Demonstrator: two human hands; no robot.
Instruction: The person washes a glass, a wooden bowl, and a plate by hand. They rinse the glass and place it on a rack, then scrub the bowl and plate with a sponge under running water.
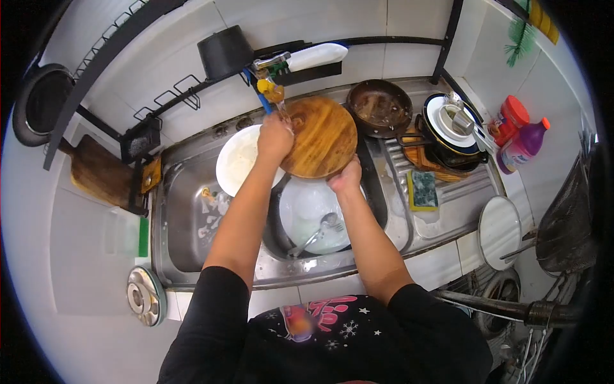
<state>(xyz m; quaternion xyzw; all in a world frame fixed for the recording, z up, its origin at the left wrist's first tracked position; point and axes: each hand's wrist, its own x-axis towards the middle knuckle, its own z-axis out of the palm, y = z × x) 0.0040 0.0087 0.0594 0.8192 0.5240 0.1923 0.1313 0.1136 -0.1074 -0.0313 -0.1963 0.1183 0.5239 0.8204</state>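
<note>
A round wooden board [322, 136] is held up over the sink, tilted, under the faucet [272, 89] with its yellow fitting. My left hand [276, 137] is closed at the board's left edge, right below the spout. At the lower right edge, my right hand [346, 176] grips the board, its fingers partly hidden behind the wood. Beneath it, a white plate [300, 201] lies in the right basin with a spoon [327, 222] on it. A white bowl [235, 160] rests by the divider, partly covered by my left forearm.
On the right drainboard are a frying pan [380, 107], stacked dishes [451, 125] and a green-yellow sponge [422, 190]. A purple bottle [523, 147] and a red container [510, 118] stand against the wall. The left basin [192, 240] holds food scraps. A black rack [377, 40] runs overhead.
</note>
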